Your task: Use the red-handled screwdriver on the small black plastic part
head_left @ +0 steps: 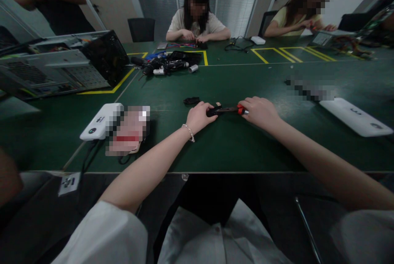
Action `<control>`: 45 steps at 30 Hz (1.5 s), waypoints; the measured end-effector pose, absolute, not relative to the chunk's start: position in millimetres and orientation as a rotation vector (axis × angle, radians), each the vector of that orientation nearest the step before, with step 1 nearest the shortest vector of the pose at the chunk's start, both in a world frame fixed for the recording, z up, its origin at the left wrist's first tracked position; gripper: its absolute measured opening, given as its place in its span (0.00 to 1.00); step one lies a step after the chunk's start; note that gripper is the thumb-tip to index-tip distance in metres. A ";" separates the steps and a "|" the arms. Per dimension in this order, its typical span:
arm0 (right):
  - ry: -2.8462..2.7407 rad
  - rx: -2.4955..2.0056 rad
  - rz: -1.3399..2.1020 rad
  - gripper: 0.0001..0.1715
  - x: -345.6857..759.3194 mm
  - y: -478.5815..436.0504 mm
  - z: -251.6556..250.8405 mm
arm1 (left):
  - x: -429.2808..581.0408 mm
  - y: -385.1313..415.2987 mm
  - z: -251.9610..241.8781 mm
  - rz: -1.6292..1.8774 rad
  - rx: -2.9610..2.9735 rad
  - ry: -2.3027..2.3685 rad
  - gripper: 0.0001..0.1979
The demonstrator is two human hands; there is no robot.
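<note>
My left hand (201, 116), with a beaded bracelet at the wrist, is closed round a small black part (213, 111) above the green table (246, 149). Facing it, my right hand (260, 112) has its fingers wrapped round a red-handled tool (240, 109). The tool's narrow dark front end points left and meets the black part. Its exact kind is too small and dim to tell. Just beyond my left hand, another small black piece (191, 100) lies on the table.
Left of my arms lie a white power bank (101, 121) and a blurred-out phone-like object (129, 130). An opened computer case (61, 65) stands far left. A cordless drill (148, 68) lies among tools. Another white power bank (355, 116) is at right. Two people sit opposite; one stands at left.
</note>
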State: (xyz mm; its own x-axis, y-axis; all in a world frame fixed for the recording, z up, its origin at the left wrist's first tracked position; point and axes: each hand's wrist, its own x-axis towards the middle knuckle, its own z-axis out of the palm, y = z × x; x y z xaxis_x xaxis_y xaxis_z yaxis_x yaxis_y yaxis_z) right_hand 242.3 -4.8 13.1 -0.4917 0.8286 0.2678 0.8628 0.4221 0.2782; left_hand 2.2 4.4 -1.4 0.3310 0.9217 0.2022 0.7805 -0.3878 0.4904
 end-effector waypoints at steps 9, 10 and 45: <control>-2.570 -1.541 -0.560 0.16 242.0 -6.5 15.5 | 2.4 2.7 2.2 0.639 2.270 1.508 0.15; -2.570 -1.542 -0.558 0.16 241.8 -6.6 15.5 | 2.4 2.8 2.0 0.639 2.270 1.506 0.15; -2.571 -1.542 -0.564 0.16 242.1 -5.1 13.5 | 1.5 3.5 0.5 0.655 2.300 1.493 0.15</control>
